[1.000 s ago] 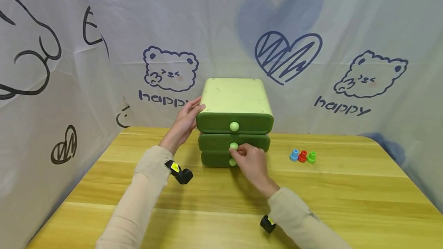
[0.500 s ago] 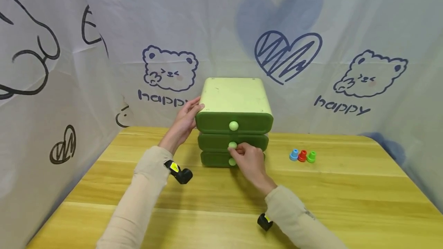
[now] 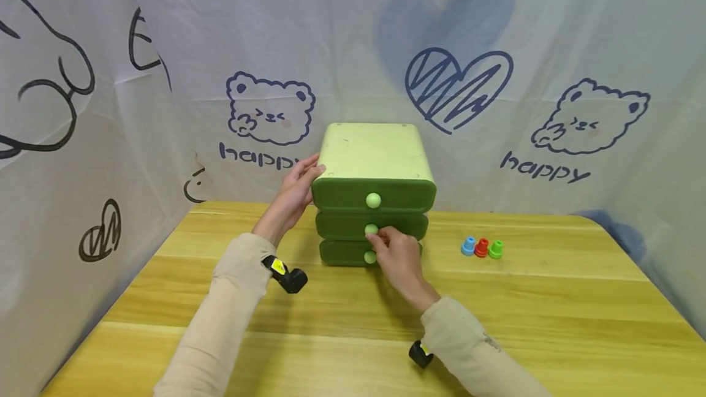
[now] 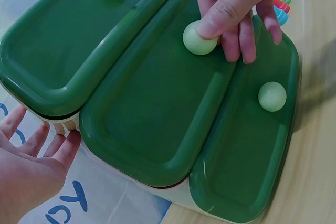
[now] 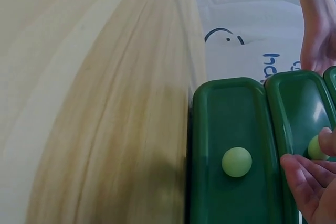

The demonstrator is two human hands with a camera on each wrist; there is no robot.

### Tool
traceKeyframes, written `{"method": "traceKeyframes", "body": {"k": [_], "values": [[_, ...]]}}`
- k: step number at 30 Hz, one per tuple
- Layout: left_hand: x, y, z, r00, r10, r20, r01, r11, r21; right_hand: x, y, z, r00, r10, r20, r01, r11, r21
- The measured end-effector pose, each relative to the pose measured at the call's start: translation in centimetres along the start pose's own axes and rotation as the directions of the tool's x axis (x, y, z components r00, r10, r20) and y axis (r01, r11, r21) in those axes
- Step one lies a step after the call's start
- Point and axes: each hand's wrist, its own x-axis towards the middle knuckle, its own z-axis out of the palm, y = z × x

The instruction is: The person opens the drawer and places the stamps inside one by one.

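A small cabinet [image 3: 375, 149] with a pale yellow-green top and three dark green drawer fronts stands on the table. At its left side, my left hand [image 3: 291, 193] steadies the wall near the top drawer [image 4: 58, 59], fingers extended along it. My right hand [image 3: 401, 260] pinches the round light-green knob [image 4: 198, 39] of the middle drawer [image 4: 152, 98], thumb on the near side and fingers beyond it. Below, the bottom drawer [image 5: 231, 114] has its own round knob [image 5: 237, 162], which nothing touches in the right wrist view.
Right of the cabinet, a blue peg [image 3: 468, 246], a red peg [image 3: 482, 248] and a green peg [image 3: 496, 249] stand in a row on the wooden table [image 3: 331, 336]. Behind hangs a white curtain [image 3: 353, 29] with drawings. Each wrist carries a black camera.
The middle drawer front has shifted slightly back toward the cabinet, and my right hand has moved a little with it. My left hand stays at the cabinet's side.
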Motion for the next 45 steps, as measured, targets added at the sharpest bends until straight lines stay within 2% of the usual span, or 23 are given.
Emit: {"method": "traceKeyframes", "body": {"k": [4,10,17,20,23,29,33,45], "values": [[-0.1,0.0,-0.1,1.000,0.001,-0.006,-0.001,1.000,0.000,-0.2,-0.4,0.1,0.999,0.043,0.021,-0.044,0.999,0.022],[-0.2,0.0,-0.5,1.000,0.003,-0.021,-0.003,1.000,-0.007,-0.8,-1.0,0.1,0.981,0.138,0.133,-0.150,0.986,0.079],[-0.5,-0.1,-0.7,1.000,0.007,-0.013,-0.007,1.000,0.003,-1.9,0.8,0.5,0.979,0.121,0.161,-0.137,0.987,0.089],[-0.4,-0.1,-0.7,1.000,0.009,-0.011,-0.009,1.000,0.008,-2.1,1.8,0.7,0.973,0.142,0.180,-0.157,0.985,0.068],[-0.3,-0.1,-0.7,1.000,0.010,-0.011,-0.009,1.000,0.009,-2.0,2.5,0.8,0.956,0.180,0.231,-0.193,0.981,0.033],[-0.2,-0.1,-0.6,1.000,0.009,-0.008,-0.009,1.000,0.013,-1.6,3.1,1.2,0.894,0.250,0.371,-0.286,0.957,0.044],[-0.3,0.0,-0.3,1.000,0.005,-0.003,-0.005,1.000,0.011,-1.5,3.3,1.4,0.882,0.281,0.378,-0.319,0.947,0.042],[-0.1,0.0,-0.1,1.000,0.006,-0.001,-0.006,1.000,0.012,-1.5,3.2,1.2,0.885,0.281,0.370,-0.333,0.939,0.082]]}}
